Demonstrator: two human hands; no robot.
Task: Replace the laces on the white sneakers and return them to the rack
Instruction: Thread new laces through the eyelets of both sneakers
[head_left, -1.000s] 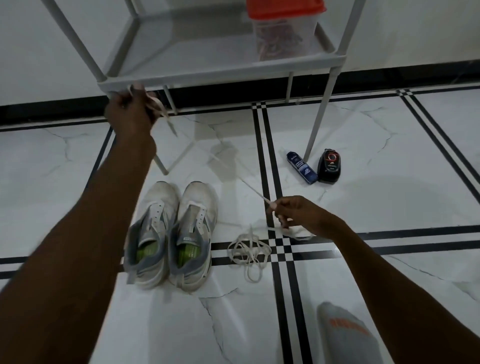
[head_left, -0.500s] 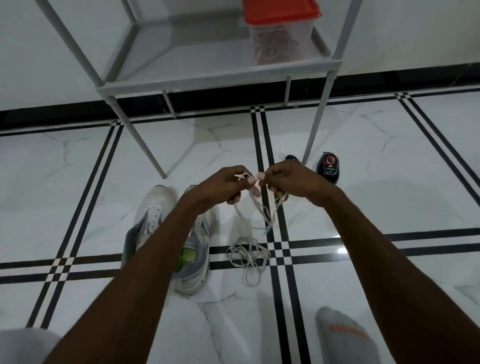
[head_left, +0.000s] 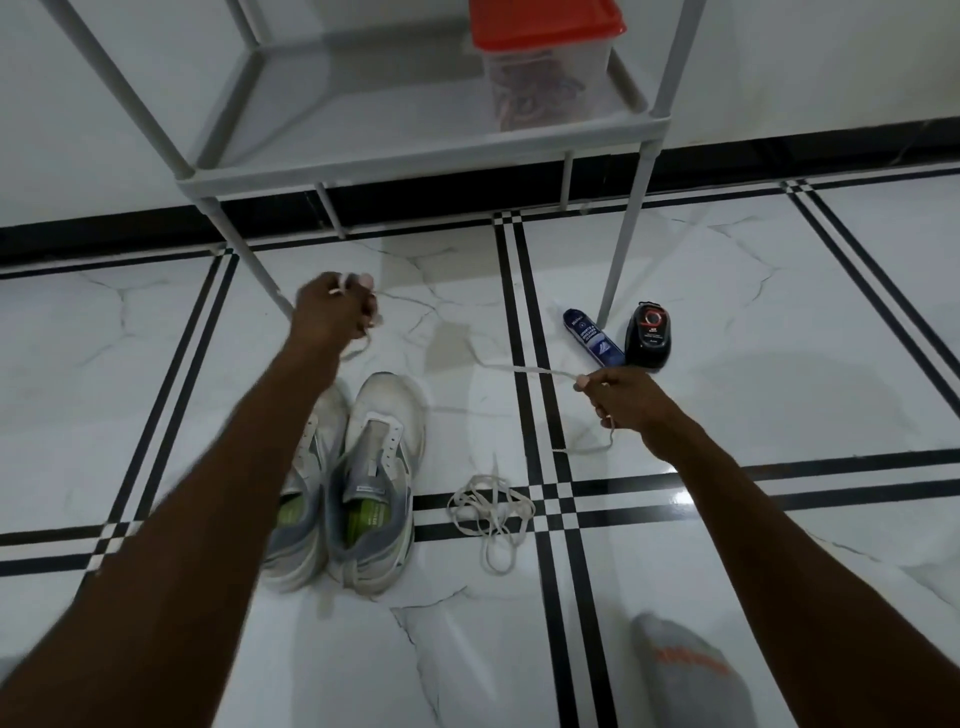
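The left hand (head_left: 332, 312) pinches one end of a flat pale lace (head_left: 524, 370) in curled fingers; below it, 2 white mesh sneakers (head_left: 382, 457) stand unlaced on glossy marble floor (head_left: 156, 364). A limp coiled lace (head_left: 491, 512) lies beside them. The right hand (head_left: 631, 400) grips the stretched lace's other end.

Pair of white sneakers (head_left: 358, 483), lower-left centre of frame, side by side on the floor, toes pointing toward top of frame, touching or nearly so. Grey heel collars, green insoles, tongues exposed, eyelets w/o laces. Left one partly hidden by forearm. White lace (head_left: 524, 370) stretched across mid-frame, one end up at centre-left, other at centre-right; loose tail hangs below right end, tip near floor. Second lace (head_left: 491, 512) lies in loose tangled pile, bottom centre, just right of shoes, apart from them. Grey rack (head_left: 415, 161), top of frame, bottom shelf raised on thin legs.
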